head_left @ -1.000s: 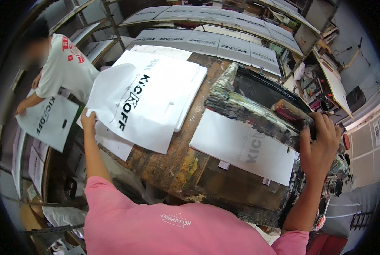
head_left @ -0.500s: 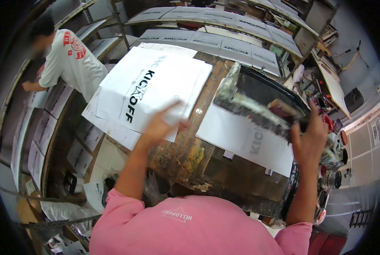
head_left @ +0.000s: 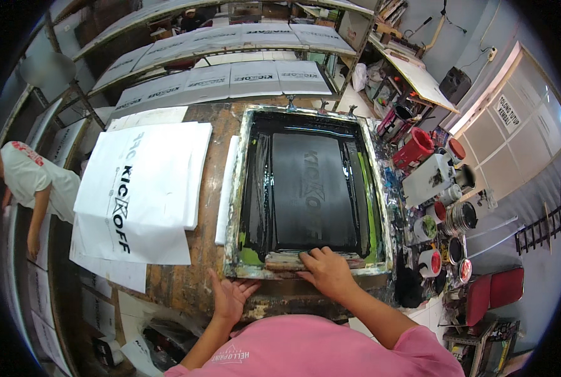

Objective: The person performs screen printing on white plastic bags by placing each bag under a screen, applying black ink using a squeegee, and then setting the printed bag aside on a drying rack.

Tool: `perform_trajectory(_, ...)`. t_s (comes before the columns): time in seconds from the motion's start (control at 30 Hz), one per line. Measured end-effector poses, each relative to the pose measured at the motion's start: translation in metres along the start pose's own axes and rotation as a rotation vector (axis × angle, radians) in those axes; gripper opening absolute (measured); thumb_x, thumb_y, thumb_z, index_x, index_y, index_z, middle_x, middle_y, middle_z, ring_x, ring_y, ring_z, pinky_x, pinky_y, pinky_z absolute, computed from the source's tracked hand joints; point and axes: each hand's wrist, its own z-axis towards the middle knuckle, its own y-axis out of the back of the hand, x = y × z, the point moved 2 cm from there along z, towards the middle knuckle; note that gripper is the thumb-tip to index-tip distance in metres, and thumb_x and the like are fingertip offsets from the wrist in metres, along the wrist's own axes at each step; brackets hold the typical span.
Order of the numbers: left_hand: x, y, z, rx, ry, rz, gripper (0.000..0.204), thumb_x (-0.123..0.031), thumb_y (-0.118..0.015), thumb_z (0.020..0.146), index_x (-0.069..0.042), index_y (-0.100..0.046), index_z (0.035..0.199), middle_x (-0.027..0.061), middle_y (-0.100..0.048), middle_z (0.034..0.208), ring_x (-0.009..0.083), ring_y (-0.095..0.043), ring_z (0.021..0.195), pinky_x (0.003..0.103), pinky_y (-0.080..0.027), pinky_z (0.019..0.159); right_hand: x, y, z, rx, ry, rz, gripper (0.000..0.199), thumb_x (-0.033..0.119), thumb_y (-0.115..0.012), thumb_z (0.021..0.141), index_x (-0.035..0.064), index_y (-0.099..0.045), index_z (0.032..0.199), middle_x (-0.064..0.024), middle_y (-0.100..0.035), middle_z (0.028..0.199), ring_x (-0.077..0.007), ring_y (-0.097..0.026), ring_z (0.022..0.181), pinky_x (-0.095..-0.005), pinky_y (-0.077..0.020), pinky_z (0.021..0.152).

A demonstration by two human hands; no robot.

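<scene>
The right hand (head_left: pixel 326 271) is closed over the squeegee (head_left: pixel 312 257) at the near edge of the screen frame (head_left: pixel 238 207) — its long axis runs left-right. The left hand (head_left: pixel 228 298) lies open on the worktable (head_left: pixel 186 283) edge — holding nothing, farther from the squeegee.

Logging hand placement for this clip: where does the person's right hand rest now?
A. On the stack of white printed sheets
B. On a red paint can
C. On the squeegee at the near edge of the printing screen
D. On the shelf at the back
C: the right hand lies on the squeegee at the near edge of the printing screen, which lies flat on the table, while the left hand rests at the table edge.
</scene>
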Motion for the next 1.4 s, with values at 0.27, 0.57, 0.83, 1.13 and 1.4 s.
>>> perform_trajectory(0.27,0.004,0.004,0.0,-0.113,0.025,0.029,0.117,-0.089,-0.027,0.088,0.01,-0.027,0.15,0.0314,-0.045,0.145,0.044,-0.05,0.133,0.059,-0.039,0.112,-0.085,-0.012,0.129,-0.175,0.048,-0.111,0.036,0.031,-0.079,0.078,0.0098,-0.064,0.103,-0.0087,-0.059,0.094,-0.0311,-0.06,0.09,-0.0435,-0.0533,0.072)
perform_trajectory(0.57,0.003,0.009,0.001,-0.107,0.043,0.092,0.122,-0.092,-0.025,0.085,0.01,-0.02,0.152,0.0315,-0.04,0.149,0.0442,-0.048,0.135,0.059,-0.039,0.112,-0.174,-0.009,0.271,-0.341,0.059,-0.183,0.034,0.04,-0.074,0.085,0.0099,-0.064,0.098,-0.01,-0.061,0.093,-0.0325,-0.064,0.093,-0.0452,-0.0556,0.072)
perform_trajectory(0.83,0.005,0.007,0.0,-0.045,-0.071,0.092,0.115,-0.089,-0.027,0.088,0.007,-0.027,0.15,0.0288,-0.046,0.144,0.0415,-0.05,0.133,0.059,-0.039,0.112,-0.117,0.04,0.199,0.145,0.049,-0.04,0.043,0.05,-0.056,0.097,0.0103,-0.07,0.104,-0.0195,-0.072,0.093,-0.04,-0.069,0.091,-0.053,-0.0541,0.079)
perform_trajectory(1.13,-0.002,-0.004,-0.011,0.075,-0.175,0.089,0.107,-0.085,-0.027,0.091,0.008,-0.041,0.141,0.0283,-0.058,0.13,0.042,-0.055,0.127,0.058,-0.041,0.112,-0.005,0.059,-0.004,-0.037,-0.009,-0.029,0.036,0.038,-0.07,0.09,0.0132,-0.066,0.115,-0.0108,-0.061,0.097,-0.0317,-0.062,0.099,-0.0436,-0.0528,0.076)
perform_trajectory(1.4,-0.083,-0.09,-0.02,0.598,-0.444,-0.112,0.091,-0.078,-0.03,0.096,-0.001,-0.048,0.142,0.0247,-0.057,0.138,0.0426,-0.048,0.136,0.062,-0.033,0.117,0.028,0.171,0.029,-0.592,-0.029,-0.312,0.043,0.037,-0.075,0.078,0.0069,-0.065,0.107,-0.0097,-0.06,0.092,-0.0285,-0.056,0.093,-0.0524,-0.0366,0.093)
